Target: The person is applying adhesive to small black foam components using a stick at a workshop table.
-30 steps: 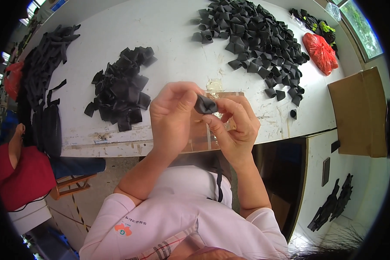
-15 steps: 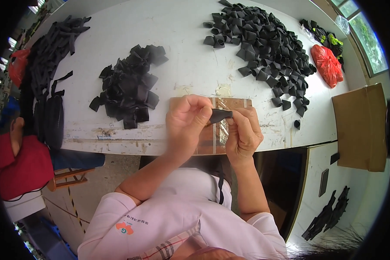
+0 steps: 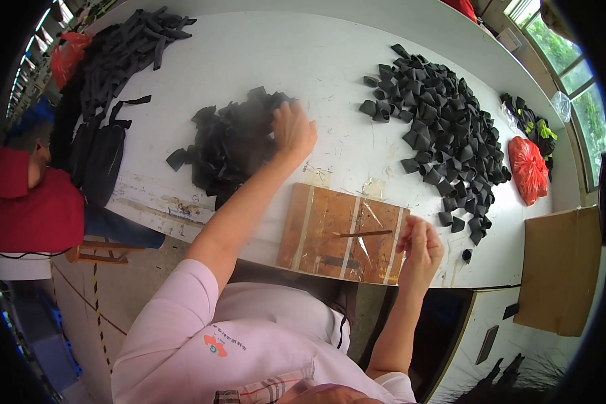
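Note:
My left hand (image 3: 293,131) reaches to the right edge of a pile of black fabric pieces (image 3: 225,145). Its fingers bend down toward the pile, and the tips are blurred, so a hold on a piece cannot be made out. At the right side of a brown board (image 3: 296,229) is my right hand (image 3: 419,252), with loosely bent fingers and nothing visible in them. Across the board lies a thin brown stick (image 3: 367,233), its end close to the right fingertips. Clear tape strips cross the board.
A large heap of folded black fabric loops (image 3: 444,128) covers the right of the table (image 3: 330,81). Black strips (image 3: 131,50) and a black pouch (image 3: 103,161) lie left. A red bag (image 3: 528,172) and cardboard box (image 3: 559,269) stand right. Someone in red (image 3: 34,205) sits at left.
My hands have parted: the left has moved up and left to the pile, the right down beside the board. The black piece they held together is out of them. The whole view has shifted.

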{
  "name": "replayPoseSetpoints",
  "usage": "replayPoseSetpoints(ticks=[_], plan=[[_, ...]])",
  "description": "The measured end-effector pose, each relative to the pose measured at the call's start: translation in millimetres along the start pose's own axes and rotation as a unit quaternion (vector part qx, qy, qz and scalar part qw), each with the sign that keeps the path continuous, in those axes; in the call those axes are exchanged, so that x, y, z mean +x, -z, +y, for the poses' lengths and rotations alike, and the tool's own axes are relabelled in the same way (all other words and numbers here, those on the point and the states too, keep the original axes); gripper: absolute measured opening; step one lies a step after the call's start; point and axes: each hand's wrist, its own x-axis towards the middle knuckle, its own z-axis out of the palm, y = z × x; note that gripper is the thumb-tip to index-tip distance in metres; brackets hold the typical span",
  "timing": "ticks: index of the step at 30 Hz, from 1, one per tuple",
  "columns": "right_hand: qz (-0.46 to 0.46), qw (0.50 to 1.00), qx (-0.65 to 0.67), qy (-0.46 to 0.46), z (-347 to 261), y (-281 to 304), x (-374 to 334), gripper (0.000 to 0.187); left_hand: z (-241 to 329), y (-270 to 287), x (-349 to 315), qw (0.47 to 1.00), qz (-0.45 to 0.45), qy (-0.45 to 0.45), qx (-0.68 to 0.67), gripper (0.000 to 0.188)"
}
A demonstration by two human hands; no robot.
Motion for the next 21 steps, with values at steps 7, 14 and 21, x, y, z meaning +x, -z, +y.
replayPoseSetpoints(ticks=[7, 14, 21], plan=[[-0.057, 0.991, 0.01, -0.12, 34, -6, -38, 0.026, -40, -42, 20, 0.984, -0.073, -0.128, 0.096, 0.015], [-0.143, 0.981, -0.062, -0.118, 55, -15, -46, 0.026, -22, 43, -90, 0.955, -0.044, -0.282, -0.082, 0.024], [-0.176, 0.972, -0.087, -0.129, 54, -25, -60, 0.026, -25, 34, -38, 0.958, -0.109, -0.083, -0.254, 0.045]])
